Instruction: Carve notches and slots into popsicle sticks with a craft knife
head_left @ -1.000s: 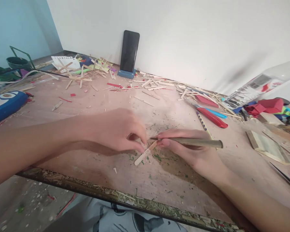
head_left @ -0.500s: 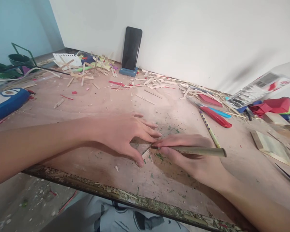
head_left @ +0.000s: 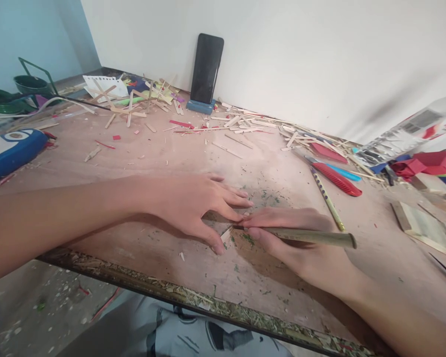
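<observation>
My left hand [head_left: 196, 206] lies flat on the wooden tabletop [head_left: 141, 158], fingers spread and pressing down a pale craft stick [head_left: 226, 234], of which only a short piece shows between thumb and forefinger. My right hand [head_left: 293, 238] is closed around a long olive-coloured knife-like tool [head_left: 312, 237]. The tool's dark tip rests on the stick right at my left fingertips. Green shavings are scattered around that spot.
A black phone [head_left: 207, 68] leans on a blue stand against the wall. Loose craft sticks [head_left: 241, 130] litter the back of the table. A red cutter [head_left: 336, 179], a striped pencil [head_left: 327, 199], a blue case [head_left: 11, 151] at left and a framed panel [head_left: 423, 225] at right lie around.
My left hand went from a pinch on the stick to lying flat over it with fingers spread. The right hand with the tool stayed at the stick. The view shifted slightly.
</observation>
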A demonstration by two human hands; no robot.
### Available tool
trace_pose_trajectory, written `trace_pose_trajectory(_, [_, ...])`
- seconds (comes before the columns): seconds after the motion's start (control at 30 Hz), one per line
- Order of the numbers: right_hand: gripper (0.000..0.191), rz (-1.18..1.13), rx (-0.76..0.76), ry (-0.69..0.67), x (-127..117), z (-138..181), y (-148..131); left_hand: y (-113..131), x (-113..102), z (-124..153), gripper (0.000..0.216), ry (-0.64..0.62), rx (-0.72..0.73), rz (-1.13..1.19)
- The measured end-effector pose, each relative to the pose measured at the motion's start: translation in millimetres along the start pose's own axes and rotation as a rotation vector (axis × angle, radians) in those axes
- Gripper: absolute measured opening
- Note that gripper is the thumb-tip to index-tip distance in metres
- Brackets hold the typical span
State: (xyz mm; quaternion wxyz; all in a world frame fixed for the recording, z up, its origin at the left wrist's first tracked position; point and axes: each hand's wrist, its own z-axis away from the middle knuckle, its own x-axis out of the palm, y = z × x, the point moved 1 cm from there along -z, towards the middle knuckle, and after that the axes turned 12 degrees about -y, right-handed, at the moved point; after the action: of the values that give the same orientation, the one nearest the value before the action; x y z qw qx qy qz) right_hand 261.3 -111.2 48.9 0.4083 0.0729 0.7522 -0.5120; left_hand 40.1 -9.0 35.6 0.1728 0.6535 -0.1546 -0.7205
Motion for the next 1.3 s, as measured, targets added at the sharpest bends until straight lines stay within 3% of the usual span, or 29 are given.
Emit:
trace_pose_trajectory(0.27, [0.017,0.042,-0.032,0.006,3,1,0,2,-1,-1,0.063,-0.012,-0.016,0.065])
trace_pose_trajectory(0.67, [0.018,0.096,-0.149,0.044,10,9,-2,2,-6,-2,0.067,-0.099,-0.064,-0.032])
trace_pose_trajectory(1.0, [0.021,0.101,-0.151,0.029,9,11,0,2,-9,-5,0.067,-0.15,-0.125,-0.016])
trace_pose_trajectory(1.3, [0.022,0.072,-0.091,0.068,6,3,-6,5,-9,-3,0.066,-0.124,-0.105,0.007])
